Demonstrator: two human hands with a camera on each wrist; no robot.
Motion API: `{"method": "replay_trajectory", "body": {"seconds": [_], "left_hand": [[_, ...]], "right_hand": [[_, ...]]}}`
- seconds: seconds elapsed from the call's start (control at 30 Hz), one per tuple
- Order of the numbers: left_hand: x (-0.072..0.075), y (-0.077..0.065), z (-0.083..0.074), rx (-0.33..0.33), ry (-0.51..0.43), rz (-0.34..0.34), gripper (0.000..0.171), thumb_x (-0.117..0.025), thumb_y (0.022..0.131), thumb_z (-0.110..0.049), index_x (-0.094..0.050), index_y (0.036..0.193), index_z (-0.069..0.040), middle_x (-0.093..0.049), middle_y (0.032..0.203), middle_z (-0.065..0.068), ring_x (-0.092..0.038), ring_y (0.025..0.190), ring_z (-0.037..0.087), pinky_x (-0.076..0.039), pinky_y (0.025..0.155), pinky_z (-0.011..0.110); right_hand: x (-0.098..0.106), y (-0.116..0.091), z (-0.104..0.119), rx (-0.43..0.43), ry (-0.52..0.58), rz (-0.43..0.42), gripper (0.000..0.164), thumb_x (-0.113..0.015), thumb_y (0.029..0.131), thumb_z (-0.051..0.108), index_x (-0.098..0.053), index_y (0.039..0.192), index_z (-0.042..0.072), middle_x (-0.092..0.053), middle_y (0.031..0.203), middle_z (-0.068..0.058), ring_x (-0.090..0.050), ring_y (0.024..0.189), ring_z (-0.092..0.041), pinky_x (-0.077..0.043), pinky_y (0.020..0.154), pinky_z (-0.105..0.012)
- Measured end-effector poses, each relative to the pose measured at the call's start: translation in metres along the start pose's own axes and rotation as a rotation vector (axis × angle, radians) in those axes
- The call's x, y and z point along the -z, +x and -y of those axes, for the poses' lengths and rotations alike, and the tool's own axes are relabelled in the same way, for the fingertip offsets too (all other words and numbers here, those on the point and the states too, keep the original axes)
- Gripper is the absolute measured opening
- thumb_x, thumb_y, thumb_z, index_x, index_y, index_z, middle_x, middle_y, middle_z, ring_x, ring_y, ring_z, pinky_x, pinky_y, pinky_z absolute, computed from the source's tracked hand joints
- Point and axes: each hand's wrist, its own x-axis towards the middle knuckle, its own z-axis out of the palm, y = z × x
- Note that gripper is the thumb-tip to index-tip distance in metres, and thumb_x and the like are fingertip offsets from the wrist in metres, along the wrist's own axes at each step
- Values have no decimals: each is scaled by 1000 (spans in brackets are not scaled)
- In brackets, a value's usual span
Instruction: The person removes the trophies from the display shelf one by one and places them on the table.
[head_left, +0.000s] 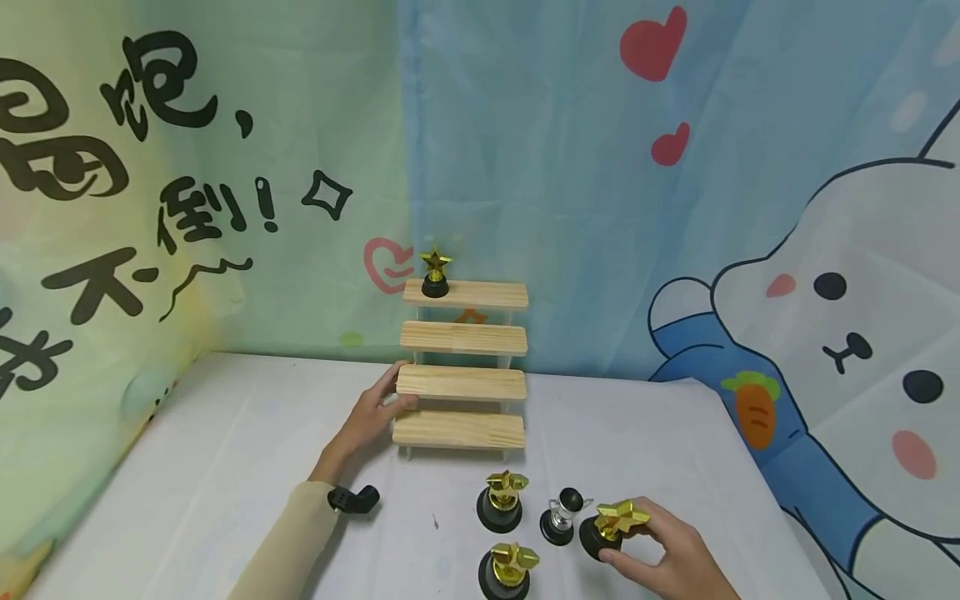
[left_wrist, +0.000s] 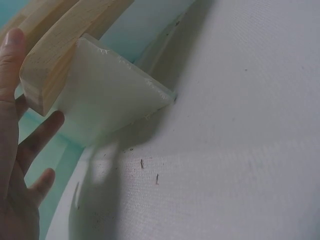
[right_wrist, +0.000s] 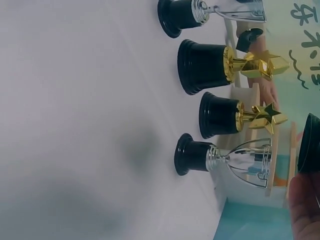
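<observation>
A four-tier wooden display stand (head_left: 461, 383) stands against the back. My left hand (head_left: 381, 408) holds the left end of its second board from the bottom; in the left wrist view the thumb lies against the board (left_wrist: 55, 65) and the other fingers spread below. My right hand (head_left: 671, 554) pinches a gold star trophy (head_left: 621, 518) by its star, the black base tilted downward. In the right wrist view only its black base (right_wrist: 310, 145) and part of the hand show. Close to its left stands a silver cup trophy (head_left: 558, 521).
Two more gold star trophies (head_left: 501, 502) (head_left: 507, 573) stand on the white table (head_left: 247, 433) in front of the stand. Another gold star trophy (head_left: 435, 273) is on the top board's left end. The right wrist view shows a second silver cup (right_wrist: 210, 12). Printed cloth backdrops (head_left: 540, 167) hang behind.
</observation>
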Motion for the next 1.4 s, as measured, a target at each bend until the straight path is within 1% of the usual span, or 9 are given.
{"method": "replay_trajectory", "body": {"seconds": [0.13, 0.27, 0.53, 0.6, 0.87, 1.0, 1.17, 1.23, 1.4], "left_hand": [[0, -1, -1, 3, -9, 3, 66, -65, 94, -27, -34, 151, -16, -48, 147, 17, -48, 133, 42, -39, 108, 59], [1, 0, 0, 9, -12, 0, 66, -65, 94, -28, -34, 151, -19, -47, 148, 16, -47, 133, 42, -39, 108, 59], [0, 0, 1, 13, -16, 7, 66, -65, 94, -28, -33, 151, -19, -47, 148, 16, -47, 133, 42, -39, 107, 60], [0, -1, 2, 13, -18, 10, 66, -65, 94, -28, -33, 151, -18, -47, 148, 17, -47, 133, 43, -39, 107, 61], [-1, 0, 3, 24, -18, 12, 67, -65, 94, -30, -32, 152, -20, -46, 148, 16, -46, 133, 43, -37, 108, 61], [0, -1, 2, 18, -15, 12, 67, -64, 94, -30, -32, 152, -20, -46, 149, 16, -47, 133, 42, -38, 108, 60], [0, 0, 2, 13, -9, 14, 67, -64, 94, -29, -31, 152, -17, -45, 149, 17, -46, 133, 42, -37, 108, 60], [-2, 2, 10, 15, -6, 11, 68, -64, 94, -28, -31, 152, -17, -45, 149, 17, -46, 134, 43, -37, 108, 60], [-5, 10, 32, 20, 6, -10, 69, -64, 94, -28, -30, 153, -18, -44, 150, 15, -46, 134, 42, -37, 109, 60]], "right_hand": [[-4, -3, 0, -46, 3, 20, 39, -87, 69, 31, -66, 98, 16, -64, 92, 6, -55, 79, 6, -54, 70, -19], [-10, -8, -2, -56, 12, 42, 39, -86, 70, 31, -65, 99, 17, -63, 92, 7, -55, 79, 6, -55, 72, -21], [-35, -20, -25, 58, 65, 119, 40, -80, 78, 36, -62, 105, 13, -65, 95, 6, -57, 82, 6, -56, 71, -24], [-41, -22, -31, 63, 79, 151, 39, -78, 80, 38, -61, 105, 13, -66, 96, 6, -58, 84, 7, -56, 71, -23], [-53, -19, -44, -13, 104, 281, 42, -73, 83, 43, -60, 109, 13, -65, 100, 6, -56, 87, 7, -54, 77, -22], [-56, -17, -48, -18, 103, 296, 41, -73, 83, 45, -61, 108, 15, -66, 101, 8, -57, 88, 8, -54, 78, -22], [-62, -17, -55, 34, 107, 289, 39, -73, 83, 42, -61, 107, 14, -68, 103, 6, -58, 89, 8, -54, 77, -23], [-64, -17, -57, 44, 112, 289, 39, -74, 83, 41, -61, 108, 13, -68, 103, 5, -58, 90, 8, -54, 76, -22], [-65, -16, -58, 23, 89, 298, 40, -74, 82, 43, -61, 108, 14, -68, 104, 6, -59, 91, 7, -54, 79, -24]]}}
